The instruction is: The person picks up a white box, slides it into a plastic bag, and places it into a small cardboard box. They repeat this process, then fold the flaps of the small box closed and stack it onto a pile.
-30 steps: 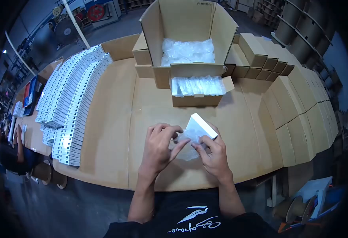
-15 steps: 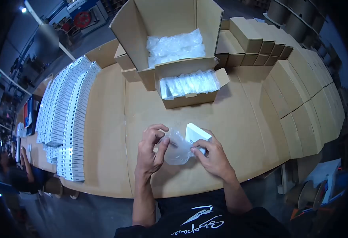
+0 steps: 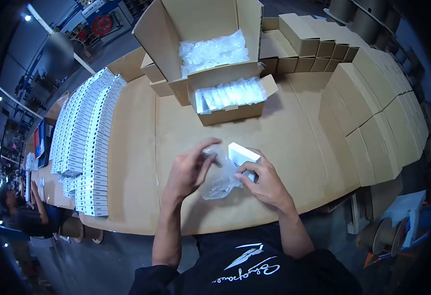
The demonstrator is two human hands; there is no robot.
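Above the cardboard-covered table (image 3: 132,196), my right hand (image 3: 267,184) grips a small white box (image 3: 242,155) between thumb and fingers. A clear plastic bag (image 3: 218,184) hangs beside the box, its edge near my right thumb. At the bag's other side is my left hand (image 3: 188,169), thumb and index finger spread apart, fingers partly behind the film. Farther back stands an open carton (image 3: 232,115) holding a row of plastic-wrapped items (image 3: 232,94).
Behind that carton is a larger open box (image 3: 149,29) with clear plastic bags (image 3: 213,51) inside. Stacked white boxes (image 3: 92,157) stand at left, brown cartons (image 3: 372,108) at right. A person (image 3: 28,214) is at the far left.
My left hand's fingers have spread and come away from their pinch on the bag. My right hand keeps its hold on the white box. The view has shifted slightly.
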